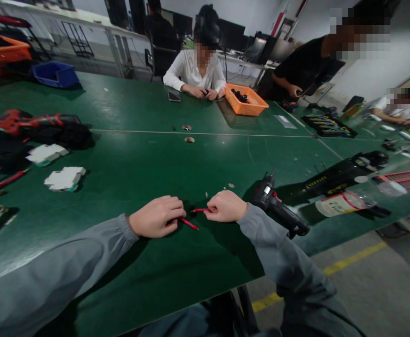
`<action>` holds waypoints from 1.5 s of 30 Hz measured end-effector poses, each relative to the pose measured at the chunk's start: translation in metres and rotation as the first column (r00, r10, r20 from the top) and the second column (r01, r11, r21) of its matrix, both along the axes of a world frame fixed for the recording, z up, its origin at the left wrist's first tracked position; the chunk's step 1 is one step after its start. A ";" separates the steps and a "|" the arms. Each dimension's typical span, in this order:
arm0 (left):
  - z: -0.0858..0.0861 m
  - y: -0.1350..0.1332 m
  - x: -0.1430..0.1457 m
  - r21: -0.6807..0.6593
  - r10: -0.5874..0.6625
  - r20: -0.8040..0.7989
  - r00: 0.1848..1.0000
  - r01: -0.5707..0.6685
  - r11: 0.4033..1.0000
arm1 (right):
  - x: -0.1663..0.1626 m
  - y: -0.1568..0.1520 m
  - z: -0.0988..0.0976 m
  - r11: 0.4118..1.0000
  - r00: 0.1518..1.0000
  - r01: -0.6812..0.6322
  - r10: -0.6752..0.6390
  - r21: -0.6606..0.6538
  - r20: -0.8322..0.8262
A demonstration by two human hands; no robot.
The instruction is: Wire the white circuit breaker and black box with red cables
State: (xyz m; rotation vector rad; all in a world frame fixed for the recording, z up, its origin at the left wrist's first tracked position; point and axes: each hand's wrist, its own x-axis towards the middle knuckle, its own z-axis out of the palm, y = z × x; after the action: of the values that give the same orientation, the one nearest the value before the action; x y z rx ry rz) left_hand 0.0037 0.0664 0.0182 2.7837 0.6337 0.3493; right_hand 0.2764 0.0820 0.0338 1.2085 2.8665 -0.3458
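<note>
My left hand rests on the green table, fingers curled shut around a thin red wire piece that sticks out to the right. My right hand is a closed fist a little to the right, pinching another short red wire whose end points left toward the left hand. A small dark part lies between the two hands, mostly hidden. Both arms wear grey sleeves.
A black electric screwdriver lies just right of my right hand. White plastic parts and red wires lie at left. An orange bin stands before a person in white across the table; another person works at right.
</note>
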 end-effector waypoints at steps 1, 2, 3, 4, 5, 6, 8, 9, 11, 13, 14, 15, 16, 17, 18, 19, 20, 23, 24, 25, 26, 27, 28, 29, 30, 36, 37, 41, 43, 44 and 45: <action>-0.001 0.001 -0.001 -0.006 0.020 0.018 1.000 -0.020 1.000 | 0.001 0.002 0.000 1.000 1.000 0.015 -0.014 0.005 -0.007; -0.001 0.003 -0.001 -0.015 0.036 0.035 0.999 -0.036 0.999 | 0.002 0.003 0.000 0.999 0.999 0.032 -0.032 0.011 -0.017; -0.002 0.004 -0.002 -0.026 0.050 0.049 0.998 -0.049 0.998 | 0.003 0.005 -0.001 0.998 0.998 0.054 -0.053 0.017 -0.032; -0.003 0.005 -0.002 -0.037 0.062 0.059 0.996 -0.060 0.997 | 0.003 0.006 -0.002 0.997 0.996 0.077 -0.076 0.021 -0.047; -0.003 0.005 -0.003 -0.048 0.075 0.066 0.995 -0.072 0.996 | 0.003 0.007 -0.002 0.995 0.993 0.099 -0.097 0.020 -0.061; -0.004 0.006 -0.003 -0.058 0.088 0.070 0.994 -0.084 0.995 | 0.003 0.008 -0.003 0.993 0.991 0.116 -0.115 0.018 -0.071; -0.005 0.006 -0.002 -0.062 0.119 0.081 0.990 -0.114 0.992 | 0.002 0.008 -0.004 0.991 0.988 0.136 -0.135 0.013 -0.077; -0.006 0.006 -0.002 -0.056 0.141 0.092 0.986 -0.136 0.989 | 0.001 0.008 -0.005 0.990 0.988 0.140 -0.138 0.010 -0.075; -0.007 0.006 -0.001 -0.044 0.192 0.121 0.974 -0.188 0.981 | 0.000 0.008 -0.005 0.991 0.989 0.136 -0.136 0.002 -0.065; -0.008 0.006 0.000 -0.052 0.243 0.141 0.960 -0.238 0.970 | 0.000 0.007 -0.005 0.992 0.991 0.122 -0.122 0.000 -0.054; -0.008 0.006 0.001 -0.062 0.265 0.142 0.954 -0.259 0.964 | 0.000 0.006 -0.004 0.993 0.992 0.115 -0.114 0.006 -0.049; -0.009 0.006 0.001 -0.073 0.281 0.136 0.950 -0.274 0.959 | 0.000 0.005 -0.004 0.994 0.993 0.108 -0.107 0.016 -0.045; -0.009 0.006 0.001 -0.082 0.293 0.128 0.948 -0.284 0.955 | 0.000 0.005 -0.004 0.995 0.994 0.100 -0.098 0.027 -0.040; -0.009 0.006 0.001 -0.087 0.299 0.118 0.947 -0.290 0.953 | 0.000 0.004 -0.004 0.995 0.996 0.089 -0.088 0.035 -0.033; -0.009 0.007 0.001 -0.088 0.301 0.109 0.947 -0.292 0.952 | 0.000 0.004 -0.005 0.996 0.997 0.078 -0.078 0.039 -0.025; -0.009 0.007 0.002 -0.088 0.299 0.102 0.949 -0.291 0.953 | 0.000 0.003 -0.005 0.997 0.998 0.068 -0.067 0.038 -0.018; -0.009 0.007 0.002 -0.087 0.294 0.096 0.951 -0.286 0.954 | 0.000 0.003 -0.006 0.997 0.998 0.060 -0.060 0.037 -0.013; -0.009 0.006 0.002 -0.088 0.275 0.090 0.957 -0.268 0.959 | 0.001 0.003 -0.007 0.998 0.998 0.056 -0.055 0.036 -0.020; -0.008 0.006 0.002 -0.088 0.270 0.090 0.959 -0.262 0.961 | 0.001 0.003 -0.006 0.998 0.998 0.058 -0.057 0.037 -0.024; -0.008 0.006 0.002 -0.086 0.266 0.091 0.960 -0.259 0.962 | 0.001 0.003 -0.006 0.998 0.998 0.059 -0.058 0.036 -0.026; -0.008 0.006 0.002 -0.082 0.265 0.093 0.960 -0.258 0.963 | 0.001 0.003 -0.006 0.998 0.998 0.061 -0.060 0.035 -0.026; -0.008 0.006 0.002 -0.077 0.267 0.097 0.959 -0.260 0.962 | 0.000 0.003 -0.005 0.997 0.998 0.065 -0.064 0.034 -0.025; -0.008 0.006 0.002 -0.072 0.269 0.101 0.958 -0.263 0.962 | -0.001 0.002 -0.004 0.997 0.997 0.071 -0.070 0.033 -0.022; -0.008 0.005 0.002 -0.065 0.271 0.105 0.957 -0.265 0.962 | -0.002 0.002 -0.004 0.996 0.997 0.079 -0.078 0.034 -0.019; -0.008 0.005 0.002 -0.059 0.271 0.107 0.957 -0.266 0.962 | -0.003 0.002 -0.004 0.995 0.996 0.088 -0.088 0.039 -0.018; -0.008 0.004 0.001 -0.038 0.262 0.096 0.960 -0.260 0.965 | -0.009 0.000 -0.011 0.978 0.982 0.188 -0.184 0.091 -0.052; -0.008 0.004 0.001 -0.038 0.266 0.098 0.959 -0.263 0.964 | -0.010 0.000 -0.012 0.973 0.976 0.213 -0.208 0.088 -0.067; -0.010 0.005 0.001 -0.040 0.269 0.111 0.957 -0.266 0.963 | -0.012 0.001 -0.013 0.964 0.958 0.263 -0.255 0.043 -0.129; -0.010 0.006 0.001 -0.047 0.261 0.108 0.959 -0.257 0.965 | -0.011 0.002 -0.013 0.970 0.962 0.243 -0.237 0.027 -0.138; -0.010 0.006 0.001 -0.052 0.255 0.104 0.961 -0.251 0.967 | -0.011 0.002 -0.013 0.972 0.964 0.233 -0.227 0.025 -0.140; -0.010 0.005 0.001 -0.057 0.246 0.102 0.964 -0.241 0.969 | -0.010 0.003 -0.014 0.974 0.965 0.226 -0.220 0.028 -0.141</action>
State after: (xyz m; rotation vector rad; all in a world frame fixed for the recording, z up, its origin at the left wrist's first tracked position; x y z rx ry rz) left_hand 0.0042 0.0715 0.0086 2.6269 0.9482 0.5245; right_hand 0.2664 0.0847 0.0198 1.5818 2.8681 -0.3866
